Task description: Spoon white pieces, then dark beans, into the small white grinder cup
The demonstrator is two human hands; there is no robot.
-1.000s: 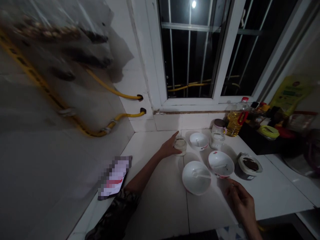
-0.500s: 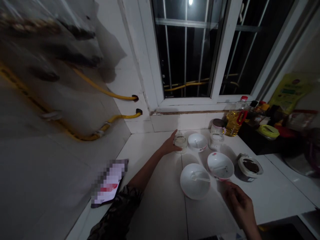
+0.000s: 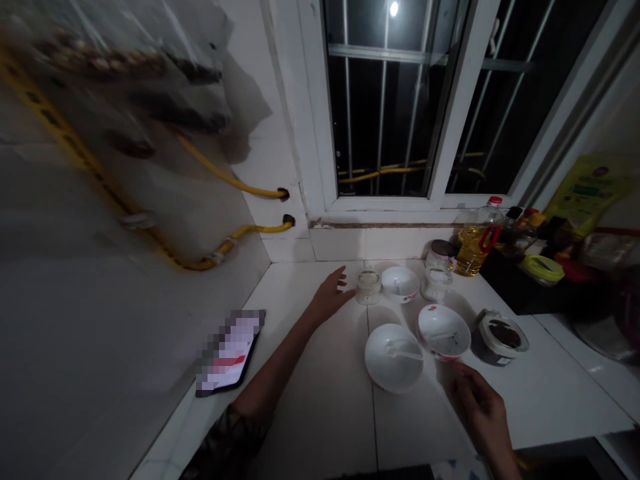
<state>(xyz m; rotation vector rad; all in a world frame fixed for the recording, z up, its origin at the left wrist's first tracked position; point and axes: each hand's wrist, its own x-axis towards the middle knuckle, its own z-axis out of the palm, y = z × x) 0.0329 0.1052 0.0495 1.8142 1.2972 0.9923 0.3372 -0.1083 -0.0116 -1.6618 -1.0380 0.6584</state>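
With fingers spread, my left hand (image 3: 332, 295) is just left of a small glass jar (image 3: 369, 288) and holds nothing. Right of that jar sits a white bowl (image 3: 400, 285) with a spoon in it. Nearer to me stand a bowl with dark specks and a spoon (image 3: 443, 332), and another white bowl (image 3: 393, 373) with a white spoon (image 3: 406, 352). My right hand (image 3: 477, 403) is closed in a pinch just below the speckled bowl; what its fingers hold, if anything, I cannot make out. An open container of dark contents (image 3: 503, 335) is to the right.
A phone (image 3: 233, 357) lies on the counter by the left wall. At the back stand clear jars (image 3: 438, 283), an oil bottle (image 3: 477, 243) and a dark box of condiments (image 3: 515, 283). A yellow pipe (image 3: 200, 263) runs along the left wall, below a hanging plastic bag (image 3: 130, 73).
My left hand has let go of the small glass jar and drawn away to the left. My right hand stays pinched near the speckled bowl. The view has shifted slightly.
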